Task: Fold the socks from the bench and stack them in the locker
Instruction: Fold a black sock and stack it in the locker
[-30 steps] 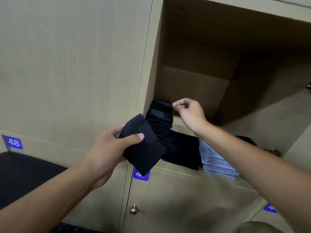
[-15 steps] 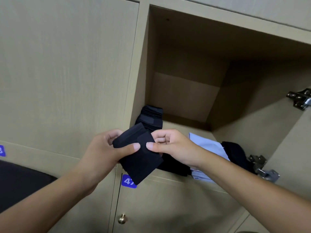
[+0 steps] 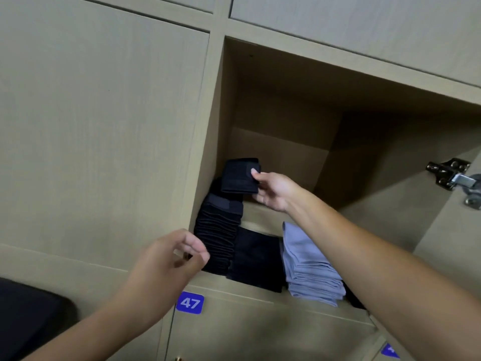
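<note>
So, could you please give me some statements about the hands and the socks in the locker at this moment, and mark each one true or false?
1. The right hand holds a folded black sock above the tall stack of black socks. True.
2. The left hand also grips a sock. False: it holds nothing, its fingers loosely curled in front of the locker.
3. The grey-blue folded socks lie to the right of the black ones. True.
4. The blue number label below the open locker reads 52. False: it reads 47.
5. The open locker is empty. False: it holds several stacks of socks.
</note>
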`<act>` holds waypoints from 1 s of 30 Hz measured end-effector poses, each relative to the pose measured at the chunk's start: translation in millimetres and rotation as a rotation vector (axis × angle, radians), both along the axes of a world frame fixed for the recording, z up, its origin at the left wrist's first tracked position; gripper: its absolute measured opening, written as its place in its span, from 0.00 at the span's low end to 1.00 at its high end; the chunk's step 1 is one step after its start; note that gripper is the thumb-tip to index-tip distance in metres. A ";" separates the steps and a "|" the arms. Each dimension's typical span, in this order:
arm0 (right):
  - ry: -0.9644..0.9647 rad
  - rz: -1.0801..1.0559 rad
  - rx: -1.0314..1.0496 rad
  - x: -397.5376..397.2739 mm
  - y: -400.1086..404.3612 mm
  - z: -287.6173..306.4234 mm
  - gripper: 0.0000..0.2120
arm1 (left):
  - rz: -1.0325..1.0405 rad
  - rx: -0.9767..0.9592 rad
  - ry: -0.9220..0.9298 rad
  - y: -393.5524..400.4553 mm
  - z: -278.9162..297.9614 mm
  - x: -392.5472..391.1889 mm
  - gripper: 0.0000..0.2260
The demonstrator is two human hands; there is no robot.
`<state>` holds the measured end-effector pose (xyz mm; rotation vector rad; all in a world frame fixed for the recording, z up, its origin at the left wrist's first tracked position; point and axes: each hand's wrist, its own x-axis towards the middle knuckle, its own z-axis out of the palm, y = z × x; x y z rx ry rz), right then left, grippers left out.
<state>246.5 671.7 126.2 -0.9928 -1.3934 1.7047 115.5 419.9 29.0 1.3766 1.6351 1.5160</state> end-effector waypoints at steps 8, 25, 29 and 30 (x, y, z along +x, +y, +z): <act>0.044 -0.142 -0.159 -34.3 33.6 -2.8 0.12 | -0.022 0.011 0.099 4.0 -7.2 4.5 0.06; -0.628 0.012 0.303 -47.5 62.5 -20.9 0.19 | -0.033 -0.044 0.221 4.7 -12.9 1.2 0.06; -0.555 -0.025 0.189 -53.1 81.6 -38.7 0.17 | -0.043 -0.056 0.262 4.8 -14.2 -0.2 0.05; -0.534 -0.013 0.152 -53.3 88.2 -44.6 0.15 | -0.046 -0.063 0.274 5.0 -14.6 -1.0 0.04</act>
